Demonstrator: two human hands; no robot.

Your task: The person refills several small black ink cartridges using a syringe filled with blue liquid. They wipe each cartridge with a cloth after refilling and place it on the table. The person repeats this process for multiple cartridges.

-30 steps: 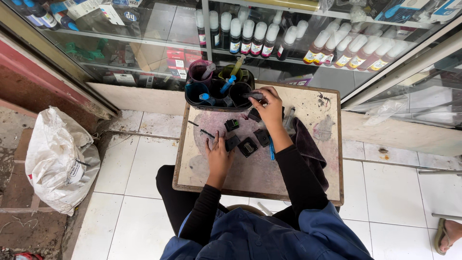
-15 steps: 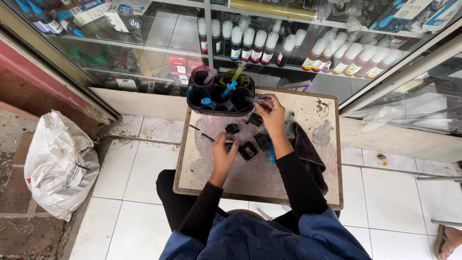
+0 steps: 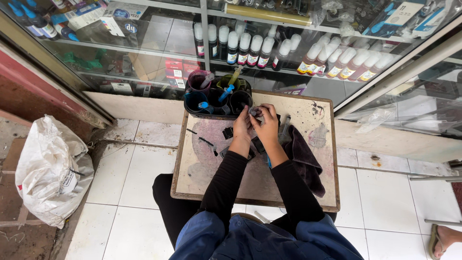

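Head view: your left hand (image 3: 242,126) and right hand (image 3: 266,124) meet over the stained work board (image 3: 308,192), fingers of both closed around one small black ink cartridge (image 3: 254,113) just in front of the black cup tray (image 3: 192,110). More cartridges (image 3: 227,133) lie under your wrists. A dark cloth (image 3: 304,161) lies right of them. The tray's cups hold syringes (image 3: 230,84). Ink bottles (image 3: 240,48) line the glass cabinet behind.

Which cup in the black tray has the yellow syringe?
The back-right cup: a yellow syringe stands in it. The back-left cup is magenta; the front cups show blue.
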